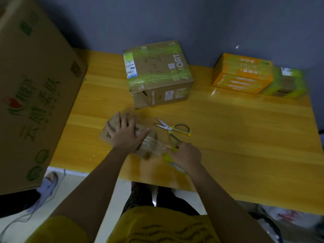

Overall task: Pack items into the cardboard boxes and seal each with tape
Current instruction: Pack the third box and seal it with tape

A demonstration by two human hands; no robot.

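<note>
Three taped boxes (158,72) stand far; my flat left hand (125,131) presses the small box (145,146), right hand (186,155) grasping the tape dispenser (169,159).

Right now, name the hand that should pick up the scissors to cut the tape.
Right. The right hand holds the tape dispenser just beside the scissors, while the left hand lies flat on the small box, steadying it.
</note>
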